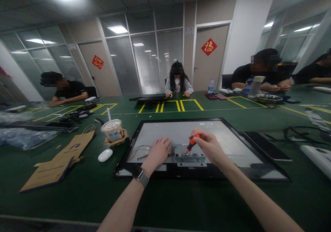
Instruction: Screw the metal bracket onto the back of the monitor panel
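Observation:
A flat display panel (227, 138) with a black frame and a grey back lies before me on the green table. My right hand (208, 142) grips an orange and black screwdriver (191, 143), its shaft slanting down to a metal bracket (190, 160) near the panel's front edge. On the panel, just left of the bracket, rests my left hand (159, 152), fingers stretched out and fairly flat. Thin wires (139, 151) run across the panel beside that hand. The screwdriver's tip is too small to tell whether it sits in a screw.
To the left are a drink cup (111, 130) in a cardboard holder, a white mouse (105, 155) and a brown paper bag (62, 156). A black phone-like slab (266, 145) and dark cables (305, 133) lie right. Several people sit around the table.

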Available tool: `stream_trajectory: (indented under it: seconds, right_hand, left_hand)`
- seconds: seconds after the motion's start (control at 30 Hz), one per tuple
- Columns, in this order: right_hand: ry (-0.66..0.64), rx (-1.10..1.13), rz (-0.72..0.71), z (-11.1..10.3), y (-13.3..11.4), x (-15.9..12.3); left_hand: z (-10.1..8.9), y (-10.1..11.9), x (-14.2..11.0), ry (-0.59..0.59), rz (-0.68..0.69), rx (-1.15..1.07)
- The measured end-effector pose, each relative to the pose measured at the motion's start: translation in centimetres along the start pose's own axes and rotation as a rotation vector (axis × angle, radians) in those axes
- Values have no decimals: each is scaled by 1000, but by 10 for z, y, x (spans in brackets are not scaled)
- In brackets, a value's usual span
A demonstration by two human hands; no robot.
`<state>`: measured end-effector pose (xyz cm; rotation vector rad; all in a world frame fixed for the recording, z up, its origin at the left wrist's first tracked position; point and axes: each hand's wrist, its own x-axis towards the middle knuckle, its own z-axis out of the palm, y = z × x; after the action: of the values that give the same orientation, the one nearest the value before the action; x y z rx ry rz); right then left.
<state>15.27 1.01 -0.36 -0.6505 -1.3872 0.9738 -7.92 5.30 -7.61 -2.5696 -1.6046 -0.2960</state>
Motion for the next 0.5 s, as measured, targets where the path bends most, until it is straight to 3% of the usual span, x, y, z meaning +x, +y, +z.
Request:
stream_trajectory:
  seconds: [0.2,0.33,0.5]
  right_hand:
    - [-78,67,104,3,-2,-4]
    - [-84,144,71,5,-2,-4]
    - [-16,65,-6,3,1,-2]
  left_hand:
    - [-2,1,-1,8,0,3]
    - [-4,1,-1,5,5,7]
    - [-5,2,-1,-1,-5,4]
